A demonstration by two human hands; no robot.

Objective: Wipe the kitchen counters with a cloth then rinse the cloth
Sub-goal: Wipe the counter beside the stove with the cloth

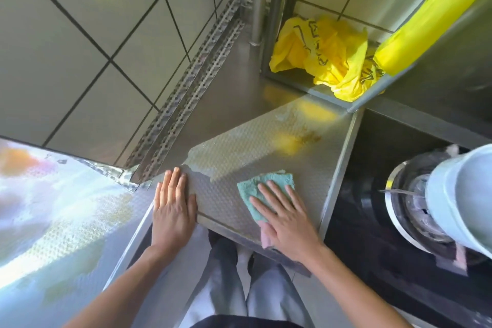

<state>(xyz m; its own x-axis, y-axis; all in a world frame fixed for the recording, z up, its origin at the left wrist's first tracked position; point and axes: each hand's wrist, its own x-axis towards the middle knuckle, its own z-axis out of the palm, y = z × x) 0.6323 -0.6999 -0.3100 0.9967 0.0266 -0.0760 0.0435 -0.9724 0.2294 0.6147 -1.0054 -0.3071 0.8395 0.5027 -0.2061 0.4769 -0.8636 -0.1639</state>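
While flat fingers [277,196] (right hand [286,224]) press it, cloth [255,186] lies beneath.

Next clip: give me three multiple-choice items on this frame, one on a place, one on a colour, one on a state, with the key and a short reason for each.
1. Where does the cloth lie?
A. in a sink
B. on the textured metal counter
C. on the stove

2. What colour is the crumpled plastic bag on the rack?
A. yellow
B. red
C. white

3. How is the right hand on the cloth?
A. fist clenched
B. pinching a corner
C. flat, fingers straight

Key: 1 B, the cloth lies on the dimpled steel beside the left hand; 2 A, the bag is bright yellow; 3 C, straight fingers press on the cloth.
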